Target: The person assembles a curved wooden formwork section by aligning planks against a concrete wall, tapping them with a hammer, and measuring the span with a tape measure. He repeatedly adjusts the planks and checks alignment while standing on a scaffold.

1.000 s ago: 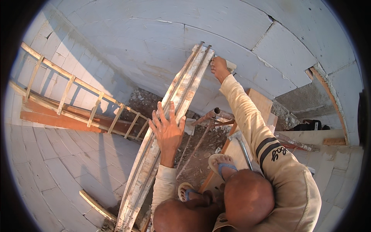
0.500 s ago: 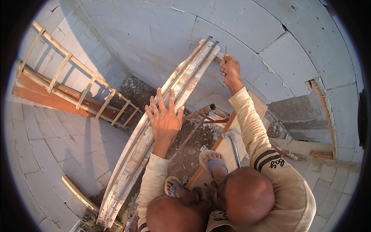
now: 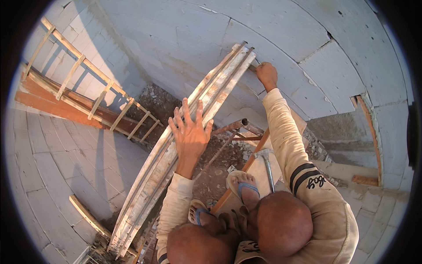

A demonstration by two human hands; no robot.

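Observation:
My left hand (image 3: 191, 136) lies on a long beam of whitish, worn wooden boards (image 3: 147, 193), its fingers spread flat across the top. Dark metal bars (image 3: 220, 79) run lengthwise along these boards and stick out slightly at the far end, close to the block wall. My right hand (image 3: 267, 75) is a closed fist beside that far end, against the grey wall. Whatever its fingers hold is hidden. A hammer (image 3: 267, 167) with a metal shaft rests on a plank near my right knee.
I crouch in sandals on a wooden plank (image 3: 246, 169). Below are rusty scaffold pipes (image 3: 233, 126) and rubble ground. A wooden ladder (image 3: 83, 61) leans at the left above a reddish-brown board (image 3: 52, 108). Grey block walls (image 3: 272, 26) surround me; a short timber (image 3: 88, 215) lies lower left.
My right fist has turned at the far end of the boards, and the thin rod seen in it before is now hidden. My left hand stays on the boards. The view has shifted slightly.

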